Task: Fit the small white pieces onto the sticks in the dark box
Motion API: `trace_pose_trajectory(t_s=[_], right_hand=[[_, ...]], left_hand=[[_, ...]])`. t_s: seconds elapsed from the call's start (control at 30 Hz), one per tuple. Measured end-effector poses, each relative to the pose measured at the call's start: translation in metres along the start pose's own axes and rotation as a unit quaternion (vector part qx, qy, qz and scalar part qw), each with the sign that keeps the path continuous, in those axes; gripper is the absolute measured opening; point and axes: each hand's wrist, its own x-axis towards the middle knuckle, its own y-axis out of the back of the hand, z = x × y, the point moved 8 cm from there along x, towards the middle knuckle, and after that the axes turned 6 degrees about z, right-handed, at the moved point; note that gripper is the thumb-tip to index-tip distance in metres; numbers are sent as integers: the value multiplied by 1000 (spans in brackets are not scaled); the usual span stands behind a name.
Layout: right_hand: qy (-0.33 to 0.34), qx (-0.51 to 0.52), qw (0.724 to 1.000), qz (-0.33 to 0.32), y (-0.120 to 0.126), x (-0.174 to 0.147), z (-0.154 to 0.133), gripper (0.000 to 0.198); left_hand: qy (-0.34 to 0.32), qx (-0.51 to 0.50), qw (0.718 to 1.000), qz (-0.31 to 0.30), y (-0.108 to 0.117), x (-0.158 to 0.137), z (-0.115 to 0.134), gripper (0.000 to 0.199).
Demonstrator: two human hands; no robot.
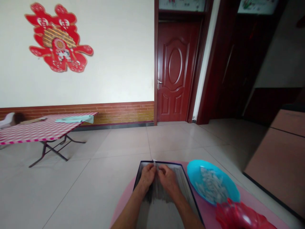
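Note:
In front of me a shallow dark-rimmed tray (158, 218) holds several thin grey strips (181, 183) lying lengthwise in its far part. My left hand (147, 176) and my right hand (168, 178) meet over the tray's far edge, fingers pinched close together. Between the fingertips a narrow whitish piece (154, 163) pokes up; its exact kind is too small to make out. Just right of the tray, a bright blue bowl (192, 170) contains many small whitish-grey pieces (212, 186).
Tray and bowl stand on a pink round tabletop (126, 202). A crumpled red plastic bag (241, 216) lies at the near right. Farther off are a folding table with a checked cover (35, 130), a brown cabinet (278, 162) and a red door (176, 70).

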Motion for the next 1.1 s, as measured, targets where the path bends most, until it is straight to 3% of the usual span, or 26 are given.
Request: trace_pose_trajectory(t_s=[0.13, 0.33, 0.43, 0.53, 0.73, 0.93, 1.1], right_hand=[[20, -19, 999, 46, 12, 5, -3, 37], [19, 20, 998, 60, 17, 9, -5, 35], [-18, 35, 997, 60, 17, 10, 0, 29], [-38, 34, 997, 56, 16, 11, 4, 27], [-45, 35, 997, 42, 14, 9, 8, 32], [-29, 49, 998, 17, 6, 6, 6, 35], [-2, 19, 1000, 14, 7, 5, 3, 38]], left_hand=[[17, -76, 996, -38, -8, -1, -1, 36], [-68, -13, 997, -20, -3, 1, 9, 33], [-159, 40, 986, -2, 2, -6, 22, 29], [-248, 141, 958, 36, 5, -16, 35, 30], [-260, 289, 921, 34, 3, -25, 45, 27], [-278, 338, 898, 36, 10, -29, 48, 28], [-259, 348, 892, 126, 30, -25, 43, 30]])
